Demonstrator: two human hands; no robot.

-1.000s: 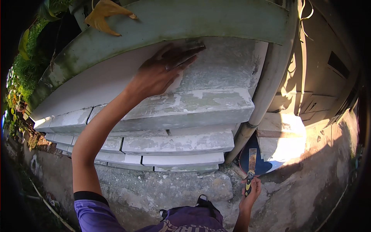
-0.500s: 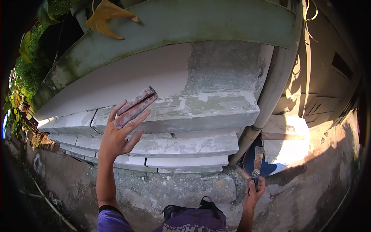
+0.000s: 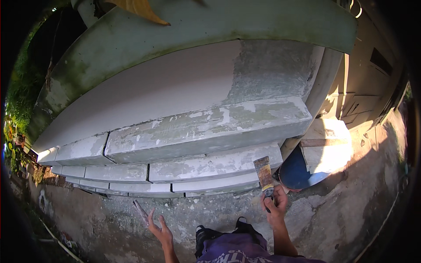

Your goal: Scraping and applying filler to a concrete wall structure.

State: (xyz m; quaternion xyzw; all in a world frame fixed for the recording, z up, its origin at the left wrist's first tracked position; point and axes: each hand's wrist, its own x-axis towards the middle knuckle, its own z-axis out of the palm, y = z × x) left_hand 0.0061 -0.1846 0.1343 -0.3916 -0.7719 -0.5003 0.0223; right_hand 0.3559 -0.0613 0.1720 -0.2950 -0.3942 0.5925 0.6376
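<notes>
My right hand (image 3: 275, 205) is closed round the black handle of a putty knife (image 3: 263, 173). Its rusty, stained blade points up, in front of the pale lower ledges. Low in the picture, my left hand (image 3: 161, 232) holds a narrow, pinkish-stained piece (image 3: 140, 212), seen nearly edge-on; its exact kind does not show. Some fingers of that hand stick out past it. Beyond both hands rises a stepped wall moulding (image 3: 210, 127) with patchy white and grey coating. Above it lies a smooth white wall face (image 3: 153, 85) beside a bare grey patch (image 3: 272, 72).
A greenish, stained curved slab (image 3: 188, 33) overhangs the top. To the right, a pipe (image 3: 322, 83) runs down near a blue basin (image 3: 298, 171) with a pale board (image 3: 326, 144) over it. Plants (image 3: 19, 109) edge the left, and rough concrete ground (image 3: 210, 215) lies below.
My left hand has dropped from in front of the ledges toward my body, the pinkish piece with it. My right hand has brought the putty knife up and left, away from the basin.
</notes>
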